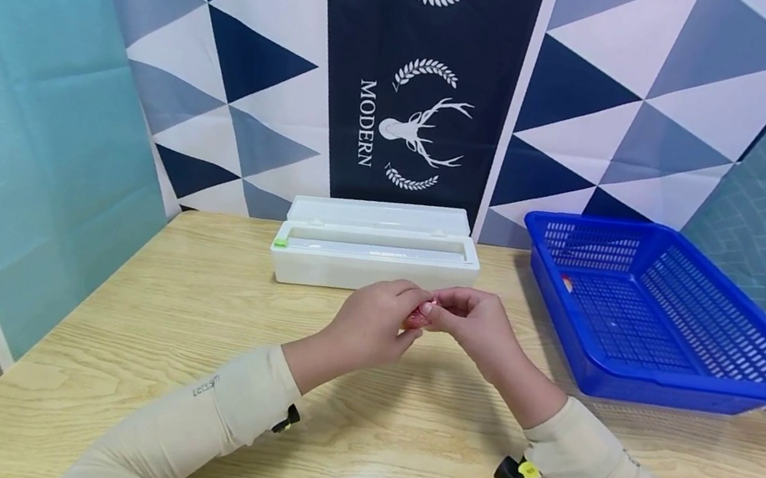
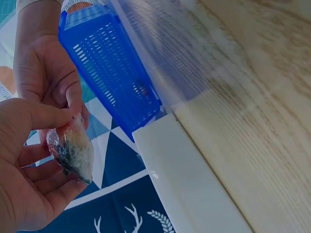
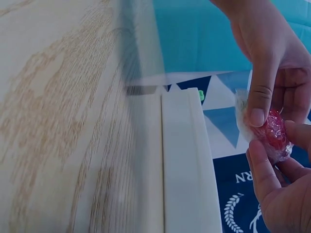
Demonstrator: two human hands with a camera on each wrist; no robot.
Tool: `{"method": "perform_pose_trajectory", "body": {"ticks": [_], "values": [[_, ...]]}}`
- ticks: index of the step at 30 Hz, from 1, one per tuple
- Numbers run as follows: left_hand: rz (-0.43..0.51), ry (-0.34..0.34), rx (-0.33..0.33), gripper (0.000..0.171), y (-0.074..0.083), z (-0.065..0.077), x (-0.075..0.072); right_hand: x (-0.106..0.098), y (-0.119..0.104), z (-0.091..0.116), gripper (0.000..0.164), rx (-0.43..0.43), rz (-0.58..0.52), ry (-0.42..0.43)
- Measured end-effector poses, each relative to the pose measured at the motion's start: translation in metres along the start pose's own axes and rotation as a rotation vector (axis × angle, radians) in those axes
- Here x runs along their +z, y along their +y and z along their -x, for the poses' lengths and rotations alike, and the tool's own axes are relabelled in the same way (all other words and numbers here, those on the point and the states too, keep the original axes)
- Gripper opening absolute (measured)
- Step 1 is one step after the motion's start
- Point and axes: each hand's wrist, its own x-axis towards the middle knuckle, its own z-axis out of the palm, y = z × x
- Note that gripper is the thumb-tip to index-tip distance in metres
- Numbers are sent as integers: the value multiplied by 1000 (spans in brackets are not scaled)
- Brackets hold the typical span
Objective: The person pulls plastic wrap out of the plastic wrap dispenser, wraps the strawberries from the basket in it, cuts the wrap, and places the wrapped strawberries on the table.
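Note:
In the head view my left hand (image 1: 372, 326) and right hand (image 1: 478, 327) meet over the table, just in front of a long white box (image 1: 374, 267) whose lid stands raised. Between them is a small bundle wrapped in clear plastic film (image 2: 75, 150). The left wrist view shows its dark green and white side, while the right wrist view shows red under the shiny film. My left thumb and fingers hold the bundle from both sides. My right fingers pinch the film at its edge. What exactly is wrapped inside cannot be told.
A blue slotted plastic basket (image 1: 649, 377) stands at the right rear, with a small red and white item (image 1: 566, 283) inside near its left wall. The wooden table (image 1: 189, 308) ends at a patterned cloth backdrop (image 1: 424, 85). A bright green piece (image 1: 280, 241) sits on the box's left end.

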Motion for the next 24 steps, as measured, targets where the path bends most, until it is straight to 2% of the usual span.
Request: {"method": "perform_pose_trajectory", "body": {"ticks": [5, 8, 13, 17, 20, 24], "values": [[-16, 7, 3, 35, -2, 0, -1, 0, 1, 0, 42, -18, 2, -32], [-13, 9, -10, 35, -5, 0, -3, -1, 0, 0, 45, -50, 69, -45], [15, 11, -33, 35, -10, 1, -7, -5, -2, -1, 50, -161, 264, -39], [24, 19, -45, 37, -15, 2, -9, -9, -5, 0, 53, -298, 426, -29], [21, 16, -67, 39, -18, 5, -12, -12, -8, 3, 57, -398, 610, -5], [25, -3, -95, 40, -23, 8, -17, -17, -9, 5, 60, -488, 825, 23]]}}
